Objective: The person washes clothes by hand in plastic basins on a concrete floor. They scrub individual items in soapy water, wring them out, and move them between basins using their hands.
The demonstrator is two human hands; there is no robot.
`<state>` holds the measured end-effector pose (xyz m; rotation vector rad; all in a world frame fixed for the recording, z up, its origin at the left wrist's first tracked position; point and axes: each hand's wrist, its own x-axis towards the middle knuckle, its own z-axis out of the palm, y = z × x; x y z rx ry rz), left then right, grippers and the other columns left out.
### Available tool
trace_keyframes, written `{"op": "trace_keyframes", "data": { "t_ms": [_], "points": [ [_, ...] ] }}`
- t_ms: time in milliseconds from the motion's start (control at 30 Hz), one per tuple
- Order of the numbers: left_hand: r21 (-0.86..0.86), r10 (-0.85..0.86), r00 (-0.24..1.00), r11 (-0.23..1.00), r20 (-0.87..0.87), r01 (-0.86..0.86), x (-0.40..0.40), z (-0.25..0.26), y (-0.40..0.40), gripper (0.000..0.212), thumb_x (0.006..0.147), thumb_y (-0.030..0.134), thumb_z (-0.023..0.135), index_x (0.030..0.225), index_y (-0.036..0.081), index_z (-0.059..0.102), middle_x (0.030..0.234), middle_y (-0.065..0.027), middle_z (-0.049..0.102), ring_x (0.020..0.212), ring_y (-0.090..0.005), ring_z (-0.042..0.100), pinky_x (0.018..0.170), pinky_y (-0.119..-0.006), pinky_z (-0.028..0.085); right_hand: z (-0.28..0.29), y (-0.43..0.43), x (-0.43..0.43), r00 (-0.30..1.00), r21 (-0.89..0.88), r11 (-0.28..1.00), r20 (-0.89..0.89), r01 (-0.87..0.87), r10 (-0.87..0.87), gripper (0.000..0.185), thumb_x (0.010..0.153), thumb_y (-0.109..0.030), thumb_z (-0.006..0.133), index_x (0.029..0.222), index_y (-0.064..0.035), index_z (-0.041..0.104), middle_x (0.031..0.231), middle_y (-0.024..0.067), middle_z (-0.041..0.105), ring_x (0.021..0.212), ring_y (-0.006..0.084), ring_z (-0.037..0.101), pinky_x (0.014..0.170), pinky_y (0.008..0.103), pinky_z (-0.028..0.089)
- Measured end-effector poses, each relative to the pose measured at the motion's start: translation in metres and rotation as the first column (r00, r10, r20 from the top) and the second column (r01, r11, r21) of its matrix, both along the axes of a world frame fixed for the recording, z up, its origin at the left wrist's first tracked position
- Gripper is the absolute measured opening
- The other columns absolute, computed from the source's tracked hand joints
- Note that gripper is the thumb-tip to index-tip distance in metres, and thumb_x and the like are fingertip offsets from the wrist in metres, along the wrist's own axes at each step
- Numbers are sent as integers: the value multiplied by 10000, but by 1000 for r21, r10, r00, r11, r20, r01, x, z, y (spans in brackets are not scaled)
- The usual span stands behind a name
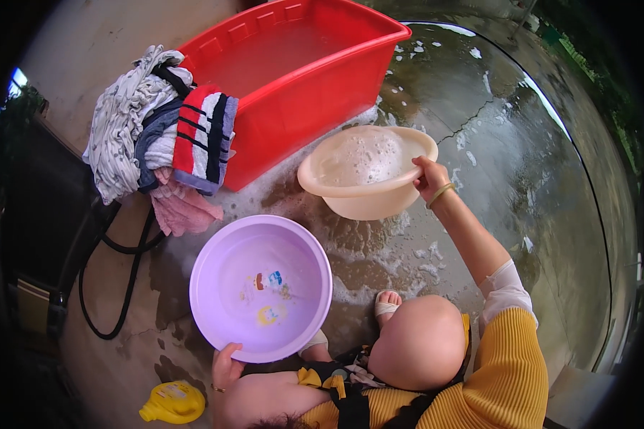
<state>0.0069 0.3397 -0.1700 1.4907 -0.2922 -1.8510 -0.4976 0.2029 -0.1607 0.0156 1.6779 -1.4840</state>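
My right hand [430,178] grips the rim of a cream plastic basin [375,201], which is tilted and holds sudsy water. At the near rim of a purple plastic basin [260,244], my left hand [228,365] holds on with its fingers at the edge. Printed cartoon figures show on the purple basin's bottom. Behind both stands a large red plastic tub [311,120] with cloudy water in it. Bunched patterned cloth [126,118], a striped towel [206,139] and a pink cloth [182,206] hang over the tub's left end.
A yellow plastic bottle [174,402] lies on the ground at the lower left. A black hose [131,284] loops on the left side. Foam and water cover much of the concrete floor [461,252], which has a crack. A thin dark line [604,230] curves along the right.
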Motion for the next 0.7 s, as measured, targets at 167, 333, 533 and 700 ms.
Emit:
{"op": "trace_keyframes", "data": {
  "t_ms": [167,333,533,700],
  "points": [
    [18,63,997,998,47,-64,-3,2,4,483,705,-35,473,1178,-54,381,1092,-170,491,1004,-302,501,829,-407,449,-29,26,-27,996,-40,999,80,30,-27,140,726,-96,593,720,-60,458,546,10,425,410,99,399,320,188,320],
    [-28,63,997,998,41,-62,-11,5,1,383,718,-13,498,1096,-52,449,1006,-140,532,920,-266,542,774,-378,471,-39,50,-12,986,-103,992,162,66,-48,114,740,-81,573,737,-68,460,552,7,436,409,94,411,306,179,327],
    [-319,-131,986,935,101,157,8,-9,22,359,736,12,502,1086,-52,456,1013,-123,538,921,-236,540,787,-348,457,-37,37,-14,991,-131,984,42,-120,127,115,724,-78,577,750,-29,477,580,25,463,446,122,457,333,212,332],
    [-36,147,985,988,-89,-151,-1,6,25,349,745,9,506,1086,-47,460,1022,-110,539,923,-219,538,785,-341,460,-5,-2,4,948,-66,955,-163,-288,274,170,708,-115,627,740,9,516,564,45,486,401,129,451,353,212,385]
  ]
}}
